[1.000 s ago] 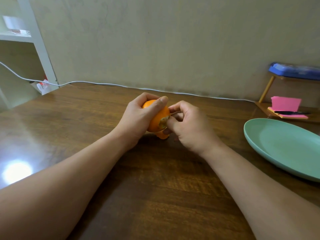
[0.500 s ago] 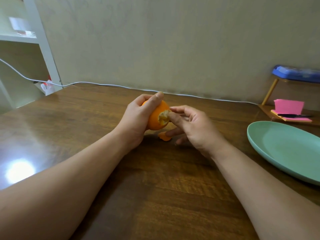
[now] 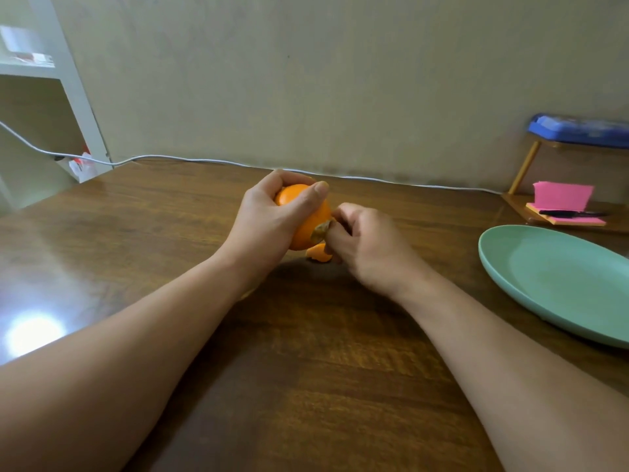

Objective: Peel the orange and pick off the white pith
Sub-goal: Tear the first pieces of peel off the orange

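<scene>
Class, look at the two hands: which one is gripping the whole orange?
The left hand: its fingers and thumb wrap round the orange, while the right hand only pinches the peel at its torn edge.

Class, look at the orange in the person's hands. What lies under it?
A small loose piece of peel lies on the wooden table just below the orange. The left hand and right hand cover the rest of that spot, so nothing more can be told.

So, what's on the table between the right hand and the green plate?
Nothing: bare table between right hand and plate, in the head view.
</scene>
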{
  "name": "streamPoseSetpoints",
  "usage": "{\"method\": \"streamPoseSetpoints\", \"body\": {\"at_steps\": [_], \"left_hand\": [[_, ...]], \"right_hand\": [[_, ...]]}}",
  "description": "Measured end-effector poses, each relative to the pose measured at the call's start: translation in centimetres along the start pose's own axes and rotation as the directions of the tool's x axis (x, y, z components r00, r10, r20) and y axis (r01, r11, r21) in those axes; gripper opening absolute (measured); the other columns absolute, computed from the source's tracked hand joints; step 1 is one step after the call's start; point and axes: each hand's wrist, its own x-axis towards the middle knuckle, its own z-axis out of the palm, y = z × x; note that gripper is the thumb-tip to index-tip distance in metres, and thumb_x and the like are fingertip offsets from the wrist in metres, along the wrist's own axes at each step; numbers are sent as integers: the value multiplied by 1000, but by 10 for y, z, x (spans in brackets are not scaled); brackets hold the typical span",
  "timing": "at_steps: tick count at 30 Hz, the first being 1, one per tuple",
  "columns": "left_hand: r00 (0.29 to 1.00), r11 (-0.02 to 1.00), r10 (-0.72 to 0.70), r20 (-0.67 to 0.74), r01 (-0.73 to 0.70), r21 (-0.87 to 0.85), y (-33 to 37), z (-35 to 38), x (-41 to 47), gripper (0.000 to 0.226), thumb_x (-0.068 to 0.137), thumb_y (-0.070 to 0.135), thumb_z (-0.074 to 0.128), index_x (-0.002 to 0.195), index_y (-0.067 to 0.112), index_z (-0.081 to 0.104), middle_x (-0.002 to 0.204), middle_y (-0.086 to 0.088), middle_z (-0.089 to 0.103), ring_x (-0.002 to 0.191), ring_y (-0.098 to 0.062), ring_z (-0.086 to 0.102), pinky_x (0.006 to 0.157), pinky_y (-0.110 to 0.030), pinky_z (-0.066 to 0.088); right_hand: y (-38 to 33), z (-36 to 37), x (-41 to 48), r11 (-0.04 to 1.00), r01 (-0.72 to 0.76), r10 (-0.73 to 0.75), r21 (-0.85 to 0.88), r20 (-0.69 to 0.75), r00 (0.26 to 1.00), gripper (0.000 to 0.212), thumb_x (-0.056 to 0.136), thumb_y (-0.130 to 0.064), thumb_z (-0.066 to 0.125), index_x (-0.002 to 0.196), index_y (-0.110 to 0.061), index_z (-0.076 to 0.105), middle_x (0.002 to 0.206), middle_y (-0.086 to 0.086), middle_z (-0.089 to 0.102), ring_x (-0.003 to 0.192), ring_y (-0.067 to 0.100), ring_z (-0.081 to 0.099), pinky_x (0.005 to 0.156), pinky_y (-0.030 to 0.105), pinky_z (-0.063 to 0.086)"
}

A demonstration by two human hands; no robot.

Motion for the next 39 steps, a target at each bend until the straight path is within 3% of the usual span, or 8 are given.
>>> {"method": "streamPoseSetpoints", "body": {"at_steps": [4, 10, 18, 21, 24, 28, 32, 39], "left_hand": [[1000, 1000, -3, -22, 3, -12, -1, 2, 2, 27, 90, 53, 80, 106, 32, 75, 106, 4, 72, 92, -11, 70, 77, -33, 63], [995, 989, -101, -16, 98, -110, 1, 1, 3, 36, 87, 56, 80, 109, 28, 76, 113, -6, 72, 100, -25, 73, 88, -50, 64], [998, 997, -67, 15, 67, -28, 1, 2, 1, 25, 94, 46, 78, 113, 29, 73, 113, 3, 69, 101, -17, 70, 80, -36, 66], [995, 993, -99, 15, 100, -63, 2, 2, 1, 30, 93, 50, 80, 112, 28, 75, 115, -3, 71, 101, -21, 72, 82, -39, 65], [987, 979, -154, 41, 158, -131, 2, 0, 2, 45, 85, 53, 80, 116, 21, 75, 117, -11, 72, 101, -27, 74, 85, -47, 64], [974, 975, -189, 123, 201, -98, 3, -3, 3, 59, 82, 64, 81, 122, 22, 73, 124, -14, 70, 106, -32, 76, 83, -50, 66], [922, 943, -303, 240, 327, -65, 9, -4, 2, 64, 79, 63, 78, 124, 18, 69, 117, -15, 74, 94, -30, 79, 75, -44, 65], [898, 865, -355, 259, 421, -273, 6, -4, 5, 42, 98, 44, 69, 124, 11, 65, 102, -15, 75, 87, -29, 75, 80, -48, 64]], "right_hand": [[2, 2, 1, 999, 5, -3, 35, -48, 999, 34, 93, -52, 54, 87, -20, 66, 79, 4, 73, 76, 27, 72, 72, 58, 60], [5, -2, 3, 998, -38, 37, 48, 32, 999, 28, 110, -44, 51, 98, -25, 67, 89, -4, 76, 75, 15, 69, 66, 38, 53], [6, -2, 5, 1000, 15, -14, -16, 40, 999, 30, 106, -36, 56, 88, -15, 68, 78, 6, 74, 71, 27, 71, 65, 48, 57], [6, -1, 5, 1000, 8, -8, 13, 11, 1000, 27, 106, -34, 58, 88, -17, 68, 76, 2, 76, 64, 15, 74, 58, 35, 56], [5, -5, 4, 999, 4, -6, 33, 55, 998, 30, 108, -39, 57, 88, -20, 67, 79, 1, 76, 68, 16, 75, 61, 37, 58], [5, -11, 2, 987, 68, -62, -145, 45, 997, 38, 110, -45, 52, 86, -18, 65, 78, 0, 72, 73, 22, 69, 63, 43, 55], [5, -13, 0, 956, 118, -127, -269, -13, 992, 35, 108, -37, 54, 79, -19, 60, 70, -3, 66, 65, 17, 61, 56, 39, 45], [9, -9, 2, 998, 56, -55, 9, -24, 998, 35, 111, -33, 53, 84, -14, 66, 70, 0, 69, 62, 11, 63, 59, 35, 48]]}}
